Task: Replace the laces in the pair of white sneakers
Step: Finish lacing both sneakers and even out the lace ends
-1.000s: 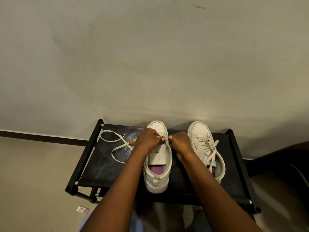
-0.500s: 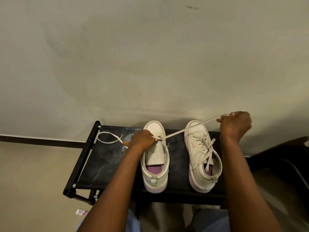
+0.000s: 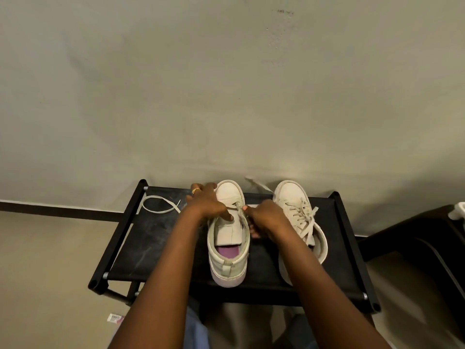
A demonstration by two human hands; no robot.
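Seen from the head camera, the sneaker (image 3: 227,238) stood on the counter (image 3: 156,243) beside its laced mate (image 3: 298,217). The left hand (image 3: 206,202) cupped its toe, thumb flat on the lace (image 3: 234,206); the grip of the right hand (image 3: 266,217) pinched that lace by an eyelet. The step likely needed the lace kept untwisted and both ends drawn even.

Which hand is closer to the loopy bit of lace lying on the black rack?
Left. The left hand sits just right of the lace loop; the right hand is farther off, beyond the sneaker.
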